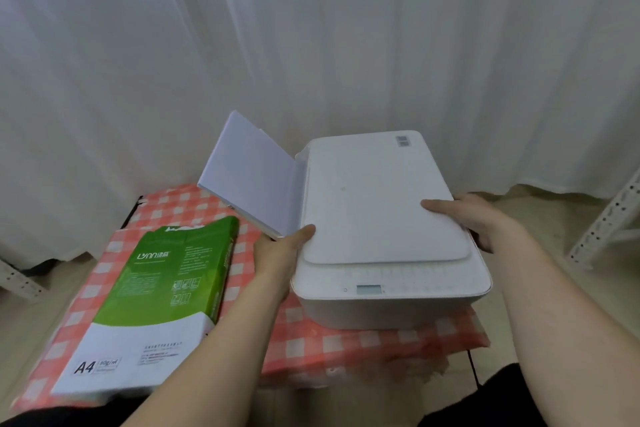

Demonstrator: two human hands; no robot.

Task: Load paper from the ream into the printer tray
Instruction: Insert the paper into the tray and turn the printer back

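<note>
Item: printer (pixel 388 218), white, flat-lidded, on a red-and-white checked cloth (pixel 346 340). Held at both sides.

Left hand (pixel 277 253): pressed to the printer's left flank, thumb hooked over the lid corner, remaining fingers hidden behind the body. Grip closed on the casing, as far as can be seen.

Right hand (pixel 478 218): thumb laid flat on the lid's right edge, fingers wrapped down the far side, clasping the casing.

Paper tray (pixel 252 173): a raised flap beyond and left of the left thumb, tilted outward. White sheets appear to rest against it; how many cannot be told.

Ream (pixel 156 305): green-and-white A4 wrapper, lying flat on the cloth outside the left forearm, well apart from both sets of fingers. Far end looks torn open.

Backdrop: white curtain (pixel 311 28).

Step in hand, by judgement: steadying or turning the printer so the tray faces conveniently; loading looks begun or near done.

Next move calls for: freeing one hand, squaring the sheets down into the tray slot, and checking they sit level against the guide.
</note>
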